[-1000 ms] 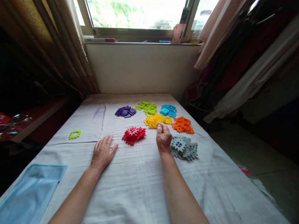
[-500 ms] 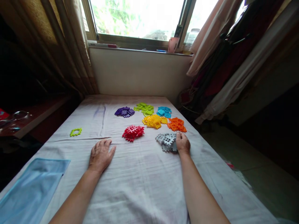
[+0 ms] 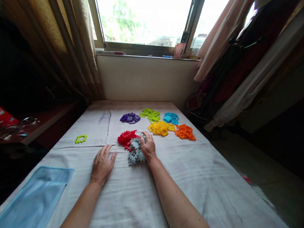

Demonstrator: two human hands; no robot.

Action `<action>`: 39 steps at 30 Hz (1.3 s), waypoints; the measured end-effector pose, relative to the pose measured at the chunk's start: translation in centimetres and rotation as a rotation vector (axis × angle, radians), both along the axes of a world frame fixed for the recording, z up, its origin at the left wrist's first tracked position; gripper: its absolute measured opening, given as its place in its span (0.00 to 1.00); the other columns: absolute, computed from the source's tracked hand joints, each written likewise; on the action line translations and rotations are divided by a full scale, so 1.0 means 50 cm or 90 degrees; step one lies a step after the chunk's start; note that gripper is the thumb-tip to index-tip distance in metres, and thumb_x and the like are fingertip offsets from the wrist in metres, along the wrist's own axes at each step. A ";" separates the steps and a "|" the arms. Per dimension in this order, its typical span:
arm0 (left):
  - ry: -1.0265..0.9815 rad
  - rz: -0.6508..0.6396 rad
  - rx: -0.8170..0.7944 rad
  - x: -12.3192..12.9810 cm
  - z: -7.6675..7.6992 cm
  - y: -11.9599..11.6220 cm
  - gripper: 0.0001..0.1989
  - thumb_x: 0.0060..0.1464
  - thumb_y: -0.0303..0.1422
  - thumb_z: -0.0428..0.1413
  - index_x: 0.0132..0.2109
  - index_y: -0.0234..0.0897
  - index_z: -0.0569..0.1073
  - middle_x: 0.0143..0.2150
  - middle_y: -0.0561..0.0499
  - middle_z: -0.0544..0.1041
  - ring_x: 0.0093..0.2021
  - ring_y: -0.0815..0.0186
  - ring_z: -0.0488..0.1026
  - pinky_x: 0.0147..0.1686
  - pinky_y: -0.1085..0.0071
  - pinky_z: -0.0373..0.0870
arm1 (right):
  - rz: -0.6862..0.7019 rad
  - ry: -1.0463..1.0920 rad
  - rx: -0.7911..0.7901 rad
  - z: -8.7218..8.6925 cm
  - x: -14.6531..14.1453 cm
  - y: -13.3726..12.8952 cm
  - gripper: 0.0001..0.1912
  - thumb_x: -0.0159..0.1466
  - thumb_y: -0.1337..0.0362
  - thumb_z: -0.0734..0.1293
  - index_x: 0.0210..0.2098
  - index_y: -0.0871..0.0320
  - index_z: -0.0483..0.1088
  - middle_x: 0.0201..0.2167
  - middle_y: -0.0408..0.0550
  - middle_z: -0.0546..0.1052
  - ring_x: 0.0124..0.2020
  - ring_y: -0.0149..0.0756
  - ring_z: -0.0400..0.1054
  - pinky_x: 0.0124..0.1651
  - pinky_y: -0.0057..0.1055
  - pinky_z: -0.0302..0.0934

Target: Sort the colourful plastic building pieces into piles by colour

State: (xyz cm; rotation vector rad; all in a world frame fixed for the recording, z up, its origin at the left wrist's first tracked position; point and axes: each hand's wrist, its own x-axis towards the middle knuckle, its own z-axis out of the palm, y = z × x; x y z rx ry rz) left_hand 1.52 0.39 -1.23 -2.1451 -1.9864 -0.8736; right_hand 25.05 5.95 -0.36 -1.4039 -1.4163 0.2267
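Observation:
My right hand (image 3: 148, 147) rests against the right side of a pile of grey toothed plastic building pieces (image 3: 136, 151). Its fingers are stretched out along the pile, hiding some pieces. That pile touches a heap of red toothed pieces (image 3: 127, 138) and partly covers it. My left hand (image 3: 102, 164) lies flat on the white sheet, fingers extended and thumb apart, holding nothing. It is left of the grey pile, without touching it. Farther left sits a single lime-green square ring piece (image 3: 81, 138).
Behind the hands lie heaps of purple (image 3: 130, 118), lime-green (image 3: 150, 115), blue (image 3: 171, 118), yellow (image 3: 159, 128) and orange (image 3: 185, 132) pieces. A light blue cloth pouch (image 3: 40, 193) lies at the front left. Hanging clothes (image 3: 228, 76) flank the bed's right side.
My right hand has slid the grey pile leftward across the sheet until it meets the red heap. My left hand has stayed almost where it was. The view has shifted slightly.

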 end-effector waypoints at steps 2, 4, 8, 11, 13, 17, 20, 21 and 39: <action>-0.017 0.002 0.009 -0.005 -0.006 0.003 0.26 0.63 0.46 0.44 0.60 0.37 0.68 0.62 0.39 0.72 0.62 0.54 0.68 0.63 0.55 0.63 | 0.011 -0.049 0.038 0.020 0.045 0.021 0.20 0.67 0.54 0.60 0.52 0.56 0.74 0.55 0.56 0.75 0.59 0.43 0.66 0.63 0.43 0.58; -0.029 0.002 0.010 -0.008 -0.010 0.005 0.26 0.63 0.46 0.44 0.61 0.37 0.67 0.62 0.39 0.71 0.63 0.54 0.68 0.64 0.55 0.63 | -0.068 -0.086 0.030 0.040 0.145 0.048 0.20 0.67 0.55 0.59 0.50 0.57 0.75 0.53 0.56 0.76 0.58 0.44 0.66 0.63 0.44 0.57; -0.035 0.003 0.002 -0.007 -0.010 0.008 0.28 0.63 0.47 0.43 0.62 0.38 0.66 0.62 0.40 0.72 0.63 0.53 0.68 0.63 0.54 0.63 | -0.355 -0.112 -0.168 0.058 0.395 0.088 0.23 0.66 0.57 0.59 0.53 0.60 0.75 0.57 0.62 0.73 0.59 0.51 0.64 0.61 0.48 0.56; -0.032 -0.003 0.000 -0.006 -0.008 0.011 0.28 0.63 0.48 0.43 0.62 0.39 0.66 0.62 0.41 0.72 0.62 0.54 0.68 0.63 0.54 0.64 | -0.417 -0.117 -0.332 0.052 0.502 0.100 0.26 0.67 0.54 0.57 0.57 0.60 0.73 0.57 0.65 0.73 0.55 0.54 0.66 0.55 0.49 0.59; -0.037 -0.005 0.002 -0.008 -0.009 0.013 0.28 0.63 0.49 0.42 0.62 0.39 0.66 0.62 0.41 0.72 0.62 0.53 0.68 0.62 0.54 0.65 | -0.383 -0.125 -0.368 0.043 0.512 0.107 0.25 0.67 0.53 0.59 0.55 0.58 0.76 0.51 0.63 0.77 0.50 0.53 0.69 0.51 0.47 0.61; -0.071 -0.002 0.008 -0.016 -0.014 0.014 0.28 0.63 0.49 0.42 0.62 0.39 0.67 0.62 0.40 0.72 0.62 0.54 0.68 0.62 0.54 0.66 | -0.294 -0.153 -0.355 0.019 0.429 0.118 0.20 0.65 0.52 0.63 0.50 0.51 0.78 0.46 0.55 0.80 0.47 0.48 0.72 0.51 0.42 0.62; -0.099 0.002 0.019 -0.020 -0.013 0.019 0.27 0.63 0.49 0.42 0.61 0.40 0.66 0.63 0.42 0.71 0.63 0.55 0.67 0.63 0.56 0.65 | -0.186 -0.197 -0.263 0.002 0.332 0.108 0.19 0.65 0.52 0.64 0.50 0.52 0.78 0.48 0.53 0.80 0.49 0.46 0.72 0.55 0.43 0.61; -0.104 0.007 0.023 -0.020 -0.012 0.023 0.27 0.63 0.50 0.42 0.61 0.40 0.66 0.63 0.42 0.71 0.64 0.56 0.67 0.64 0.56 0.64 | -0.150 -0.204 -0.234 -0.002 0.300 0.101 0.18 0.65 0.53 0.64 0.49 0.52 0.78 0.49 0.52 0.80 0.50 0.46 0.72 0.57 0.45 0.60; -0.210 0.068 0.040 -0.039 0.012 0.088 0.30 0.62 0.54 0.44 0.56 0.37 0.72 0.61 0.40 0.73 0.62 0.55 0.69 0.64 0.57 0.64 | -0.327 -0.151 -0.423 0.059 0.508 0.403 0.32 0.69 0.45 0.54 0.66 0.53 0.63 0.63 0.62 0.67 0.65 0.55 0.60 0.63 0.56 0.54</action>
